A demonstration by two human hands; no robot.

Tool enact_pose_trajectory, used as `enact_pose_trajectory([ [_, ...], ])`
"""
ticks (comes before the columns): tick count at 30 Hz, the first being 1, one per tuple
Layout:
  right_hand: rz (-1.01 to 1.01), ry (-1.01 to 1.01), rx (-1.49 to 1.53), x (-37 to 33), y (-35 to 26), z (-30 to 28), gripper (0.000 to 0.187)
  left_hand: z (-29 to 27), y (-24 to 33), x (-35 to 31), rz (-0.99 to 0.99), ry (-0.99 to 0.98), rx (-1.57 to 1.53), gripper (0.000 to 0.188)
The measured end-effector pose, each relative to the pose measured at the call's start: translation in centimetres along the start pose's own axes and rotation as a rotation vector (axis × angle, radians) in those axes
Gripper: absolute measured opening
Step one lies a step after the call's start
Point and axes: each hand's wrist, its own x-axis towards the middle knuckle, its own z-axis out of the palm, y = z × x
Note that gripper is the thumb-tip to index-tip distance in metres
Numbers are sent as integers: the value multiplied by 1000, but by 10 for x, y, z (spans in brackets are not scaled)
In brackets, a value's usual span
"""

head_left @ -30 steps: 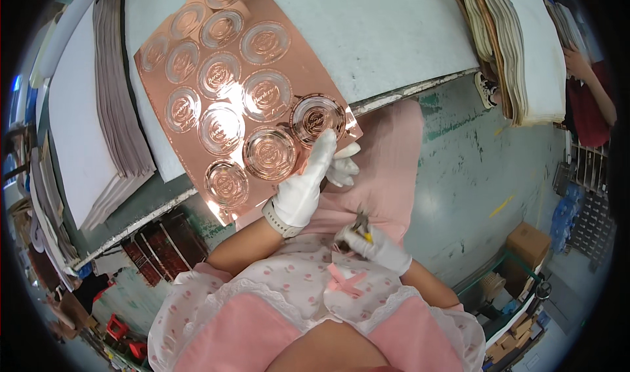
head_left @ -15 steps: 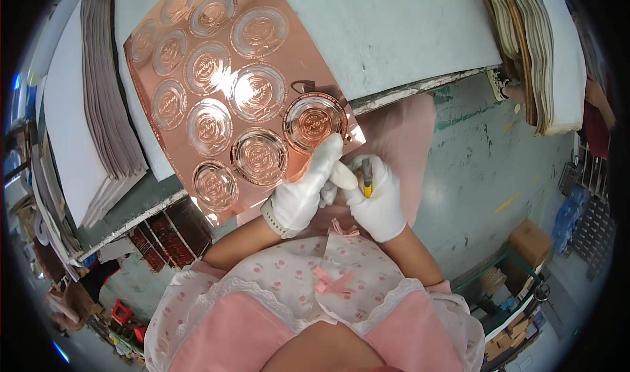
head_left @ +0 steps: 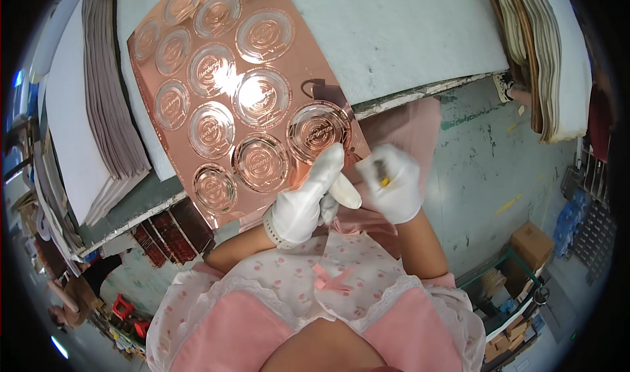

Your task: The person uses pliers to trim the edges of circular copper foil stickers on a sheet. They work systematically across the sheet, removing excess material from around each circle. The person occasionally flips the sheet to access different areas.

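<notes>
A shiny copper-coloured sheet, embossed with rows of round medallion patterns, lies slanted on a pale table and overhangs its near edge. My left hand, in a white glove, grips the near edge of this sheet close to its right corner, a finger lying on top below the nearest medallion. Just right of that corner, my right hand, also gloved in white, is closed around a small yellow and grey tool. Motion blur and the fingers hide most of the tool, so its exact kind is unclear.
The pale tabletop stretches behind the sheet. A stack of large sheets hangs over the table's left side, and another stack stands at the far right. A cardboard box sits on the right. Another person shows at lower left.
My right hand has moved slightly right and up, away from my left hand, with the tool. The sheet's near right corner has shifted slightly down; my left hand keeps its hold.
</notes>
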Motion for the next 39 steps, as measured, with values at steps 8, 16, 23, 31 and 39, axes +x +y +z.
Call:
enact_pose_trajectory([
  [8,503,178,508,2,17,4,17,-3,-5,-2,49,11,-28,62],
  [16,591,128,610,9,22,-3,16,-6,-12,-6,36,33,-162,56],
  [23,3,-205,75,4,-8,-9,11,0,-5,-5,-13,48,-110,60],
  [31,-232,-157,59,-4,-4,-6,9,4,-1,-11,9,89,-43,60],
  [39,-250,-97,116,-2,-3,-4,16,2,-3,-10,-25,5,-107,58],
])
